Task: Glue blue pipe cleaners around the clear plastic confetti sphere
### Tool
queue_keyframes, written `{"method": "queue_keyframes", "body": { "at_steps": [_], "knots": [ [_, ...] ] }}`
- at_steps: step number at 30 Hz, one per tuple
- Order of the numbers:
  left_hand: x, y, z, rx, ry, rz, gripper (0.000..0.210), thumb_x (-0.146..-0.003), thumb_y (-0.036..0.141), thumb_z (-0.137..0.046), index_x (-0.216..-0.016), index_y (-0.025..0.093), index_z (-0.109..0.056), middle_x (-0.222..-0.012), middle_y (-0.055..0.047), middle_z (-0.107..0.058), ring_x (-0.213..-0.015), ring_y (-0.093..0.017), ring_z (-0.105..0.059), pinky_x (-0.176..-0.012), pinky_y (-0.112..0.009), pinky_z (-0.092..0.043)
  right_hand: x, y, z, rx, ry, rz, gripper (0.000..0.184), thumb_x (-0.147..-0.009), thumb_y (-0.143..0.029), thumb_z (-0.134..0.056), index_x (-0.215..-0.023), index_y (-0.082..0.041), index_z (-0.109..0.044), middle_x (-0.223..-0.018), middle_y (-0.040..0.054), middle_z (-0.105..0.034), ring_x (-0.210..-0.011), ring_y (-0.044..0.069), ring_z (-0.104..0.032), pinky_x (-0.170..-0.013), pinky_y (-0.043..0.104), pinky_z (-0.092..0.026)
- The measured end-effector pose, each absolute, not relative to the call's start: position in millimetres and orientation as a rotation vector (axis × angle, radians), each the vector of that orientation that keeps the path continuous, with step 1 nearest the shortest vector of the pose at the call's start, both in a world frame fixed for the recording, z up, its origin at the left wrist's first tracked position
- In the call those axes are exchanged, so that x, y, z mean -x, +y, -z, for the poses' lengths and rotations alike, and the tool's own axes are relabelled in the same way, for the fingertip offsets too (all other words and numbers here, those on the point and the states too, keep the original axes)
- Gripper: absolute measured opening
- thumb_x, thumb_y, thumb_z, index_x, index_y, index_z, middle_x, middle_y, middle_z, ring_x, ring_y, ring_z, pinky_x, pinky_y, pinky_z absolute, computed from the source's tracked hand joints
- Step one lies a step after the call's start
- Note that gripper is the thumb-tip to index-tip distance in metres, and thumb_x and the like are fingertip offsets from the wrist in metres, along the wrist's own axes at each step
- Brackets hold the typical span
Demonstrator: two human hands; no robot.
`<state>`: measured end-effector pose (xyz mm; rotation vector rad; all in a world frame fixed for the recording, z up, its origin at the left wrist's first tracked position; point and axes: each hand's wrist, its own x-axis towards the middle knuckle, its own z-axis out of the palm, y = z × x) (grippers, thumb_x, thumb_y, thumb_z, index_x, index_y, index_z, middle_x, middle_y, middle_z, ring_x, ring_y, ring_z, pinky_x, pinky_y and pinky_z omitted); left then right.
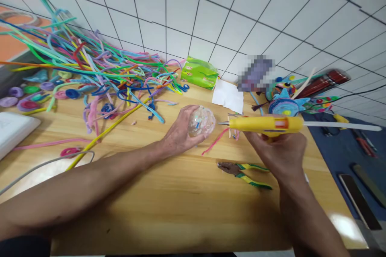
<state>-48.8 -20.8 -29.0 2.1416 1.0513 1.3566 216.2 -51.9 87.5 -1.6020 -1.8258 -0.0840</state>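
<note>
My left hand [179, 130] is closed around a clear, rounded plastic piece [201, 122] with small coloured bits showing in or on it; whether it is a ball or a cup I cannot tell. In my right hand [280, 148] is a yellow hot glue gun [256, 123], gripped by its handle. The gun's metal nozzle points left at the clear piece, a small gap apart. A long white glue stick [340, 125] sticks out of the gun's back. Below the gun lie pliers [244, 172] with green and yellow handles and a pink pipe cleaner strip [214, 141].
A heap of coloured pipe cleaners [114, 68] covers the back left. Behind my hands are a green packet [199, 73] and white paper [228, 95]. Pipe cleaner figures [285, 106] stand right, beside a dark red bottle [322, 84]. Tools lie on a blue mat [337, 148].
</note>
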Motion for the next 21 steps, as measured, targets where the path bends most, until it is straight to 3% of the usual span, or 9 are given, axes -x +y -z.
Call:
{"method": "queue_keyframes", "body": {
  "at_steps": [9, 15, 21],
  "knots": [
    [47, -17, 35, -2.113, 0.949, -1.444, 0.096, -0.083, 0.044, -0.089, -0.157, 0.022, -0.031, -0.151, -0.020, -0.049, -0.147, -0.039, -0.049, -0.121, -0.062, -0.048, -199, -33, -65, 1.522, -2.059, 0.335, 0.017, -0.077, -0.034, -0.065, -0.082, -0.021, -0.075, -0.049, -0.0003, -0.063, -0.046, 0.022, -0.063, -0.048, 0.030, -0.046],
    [49, -16, 34, -2.096, 0.949, -1.420, 0.096, -0.084, 0.048, -0.088, -0.158, 0.025, -0.031, -0.150, -0.018, -0.051, -0.145, -0.038, -0.052, -0.122, -0.062, -0.048, -202, -34, -65, 1.504, -2.074, 0.405, 0.024, -0.077, -0.033, -0.064, -0.093, -0.019, -0.077, -0.064, 0.0046, -0.074, -0.052, 0.024, -0.068, -0.052, 0.032, -0.051],
    [50, -19, 30, -2.104, 0.989, -1.358, 0.094, -0.087, 0.048, -0.084, -0.160, 0.026, -0.028, -0.150, -0.018, -0.051, -0.146, -0.037, -0.052, -0.123, -0.062, -0.048, -200, -35, -66, 1.543, -2.138, 0.326, 0.016, -0.080, -0.033, -0.062, -0.091, -0.023, -0.070, -0.081, 0.0071, -0.080, -0.059, 0.024, -0.071, -0.057, 0.033, -0.055]
  ]
}}
